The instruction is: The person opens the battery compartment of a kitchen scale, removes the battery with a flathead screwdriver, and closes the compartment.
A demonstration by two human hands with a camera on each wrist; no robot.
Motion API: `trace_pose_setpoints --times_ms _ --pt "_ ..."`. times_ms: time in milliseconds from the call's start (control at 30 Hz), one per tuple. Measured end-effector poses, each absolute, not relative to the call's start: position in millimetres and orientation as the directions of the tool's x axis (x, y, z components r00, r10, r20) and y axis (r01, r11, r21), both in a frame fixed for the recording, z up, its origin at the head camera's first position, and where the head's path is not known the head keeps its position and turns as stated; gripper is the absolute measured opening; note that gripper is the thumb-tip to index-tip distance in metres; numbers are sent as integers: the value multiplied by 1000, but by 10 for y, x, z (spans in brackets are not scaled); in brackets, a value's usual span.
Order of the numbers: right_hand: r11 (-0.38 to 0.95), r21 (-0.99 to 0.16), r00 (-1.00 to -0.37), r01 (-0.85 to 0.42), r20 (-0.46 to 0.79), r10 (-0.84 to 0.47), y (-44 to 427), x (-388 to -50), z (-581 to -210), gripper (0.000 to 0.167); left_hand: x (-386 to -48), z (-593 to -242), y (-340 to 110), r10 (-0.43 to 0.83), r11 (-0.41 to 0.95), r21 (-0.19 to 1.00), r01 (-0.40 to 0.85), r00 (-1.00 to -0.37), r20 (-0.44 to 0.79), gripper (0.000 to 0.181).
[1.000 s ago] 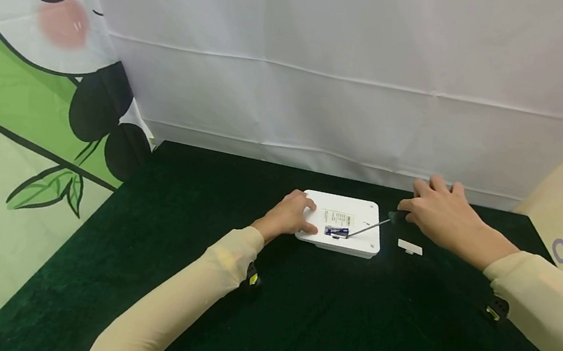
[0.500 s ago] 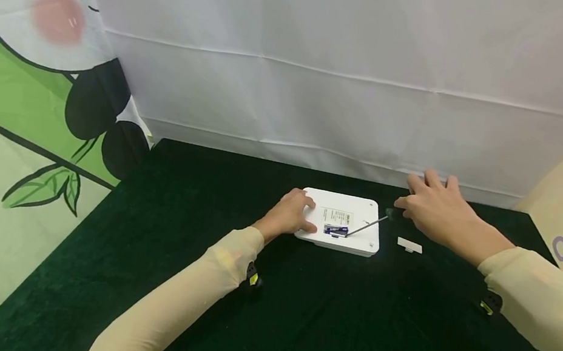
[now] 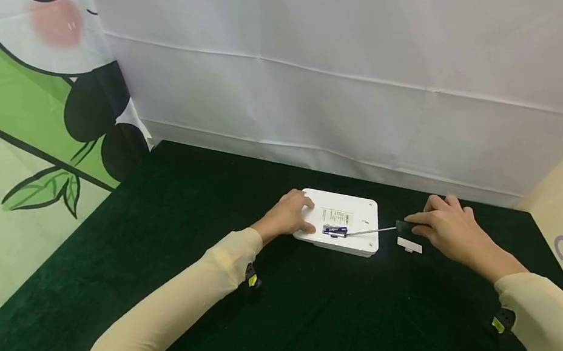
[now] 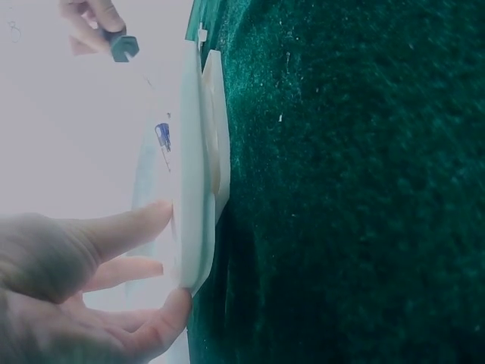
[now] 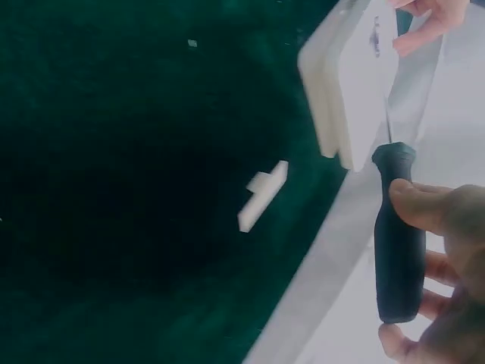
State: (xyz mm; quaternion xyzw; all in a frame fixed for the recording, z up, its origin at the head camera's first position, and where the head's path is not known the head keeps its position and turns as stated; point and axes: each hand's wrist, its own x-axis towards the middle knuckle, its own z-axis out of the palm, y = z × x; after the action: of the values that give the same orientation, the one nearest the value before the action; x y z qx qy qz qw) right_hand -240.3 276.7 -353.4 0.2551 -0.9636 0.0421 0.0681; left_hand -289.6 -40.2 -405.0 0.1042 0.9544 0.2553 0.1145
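A flat white device [image 3: 365,208] lies on the table with its labelled, screwed side up. In its small open compartment sits a blue battery [image 3: 330,230]. My left hand [image 3: 287,216] holds the device by its left end, thumb and fingertips on its face and edge. My right hand [image 3: 451,230] grips the dark handle of a screwdriver [image 5: 399,250], thumb along one side and fingers round the other. The metal shaft slants low across the device, its tip at the battery's right end. Whether the tip touches the battery I cannot tell.
A small white battery cover [image 3: 409,245] with a tab lies just right of the device, below the screwdriver handle. Dark green cloth [image 3: 336,319] covers the table. A white curtain [image 3: 292,109] hangs behind its far edge, with printed cartoon cloth at both sides.
My right hand has moved right and down, lowering the screwdriver handle so the shaft lies flatter. The tip stays at the battery. My left hand and the device have hardly moved.
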Motion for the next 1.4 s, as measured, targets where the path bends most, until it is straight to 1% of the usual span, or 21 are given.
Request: trace_pose_setpoints --times_ms 67,167,300,367,567,700,833,900,967,1033,1233,1400 --pt "868 -93 -869 -488 150 -472 2812 -2385 -3605 27 -2891 -4049 -405 261 847 512 142 -951 -167 56" --pt "868 -126 -875 -480 145 -462 2859 -2358 -3676 28 -2882 -4040 -412 265 847 511 145 -949 -170 56" --pt "876 -109 -879 -470 142 -455 2856 -2331 -3652 29 -2877 -4029 -420 274 850 503 158 -948 -165 56" --pt "879 -73 -876 -471 153 -457 2813 -2323 -3574 28 -2877 -4024 -423 279 848 505 164 -946 -162 56" --pt "865 111 -845 -490 183 -502 2586 -2323 -3269 25 -2881 -4014 -435 273 843 516 155 -949 -161 57" --pt "844 206 -827 -495 187 -530 2437 -2333 -3137 22 -2884 -4023 -440 269 846 512 151 -949 -164 58" --pt "813 286 -799 -508 197 -568 2344 -2365 -3064 21 -2883 -4020 -444 272 846 511 155 -948 -163 58" --pt "803 299 -793 -515 188 -579 2329 -2391 -3051 22 -2881 -4013 -447 274 846 510 159 -948 -161 58" --pt "803 281 -795 -526 173 -581 2348 -2428 -3067 22 -2878 -4006 -449 275 845 510 160 -948 -158 58" --pt "814 239 -807 -530 153 -570 2404 -2465 -3109 23 -2875 -4003 -447 276 843 514 161 -949 -155 58" --pt "856 27 -851 -515 101 -515 2656 -2516 -3332 26 -2871 -4022 -426 267 845 513 150 -950 -162 57" --pt "863 -82 -866 -498 100 -490 2810 -2506 -3548 28 -2859 -4010 -412 250 850 511 131 -953 -171 57"
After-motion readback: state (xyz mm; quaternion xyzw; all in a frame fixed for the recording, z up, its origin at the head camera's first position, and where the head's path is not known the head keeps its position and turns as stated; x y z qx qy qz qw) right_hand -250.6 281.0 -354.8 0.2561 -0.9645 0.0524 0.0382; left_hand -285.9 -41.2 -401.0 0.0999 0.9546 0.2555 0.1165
